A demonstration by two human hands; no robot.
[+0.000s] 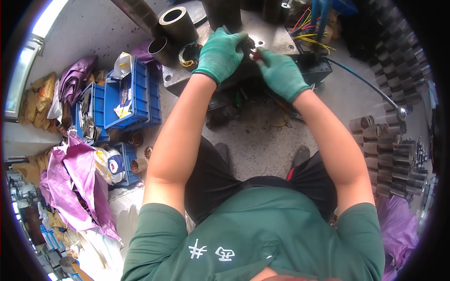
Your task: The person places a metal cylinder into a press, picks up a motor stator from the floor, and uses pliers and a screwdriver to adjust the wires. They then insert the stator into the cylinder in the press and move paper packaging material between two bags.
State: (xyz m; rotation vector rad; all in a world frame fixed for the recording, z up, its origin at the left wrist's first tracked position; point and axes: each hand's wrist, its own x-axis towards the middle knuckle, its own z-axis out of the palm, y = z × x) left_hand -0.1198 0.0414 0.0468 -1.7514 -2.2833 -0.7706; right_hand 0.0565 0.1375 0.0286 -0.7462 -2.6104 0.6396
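My left hand [220, 54], in a green glove, is closed at the near edge of the steel machine table [275, 35]. Its fingers grip a dark roundish part [248, 45], mostly hidden by the glove. Just to the right, my gloved right hand [284, 76] is closed on a small reddish-brown piece [257, 55] with a shiny end, pointed toward that part. Motion blurs this piece, so its kind is unclear. Left of my left hand lies a ring-shaped wound coil [188, 55] with yellow and dark wires.
A thick steel sleeve [178, 22] and a smaller tube [159, 49] stand at the table's left. A dark column [220, 14] rises behind my hands. Blue crates [127, 96] and purple sacks [77, 180] fill the left. Stacked metal cylinders [398, 157] and a ball-ended lever [401, 112] are at right.
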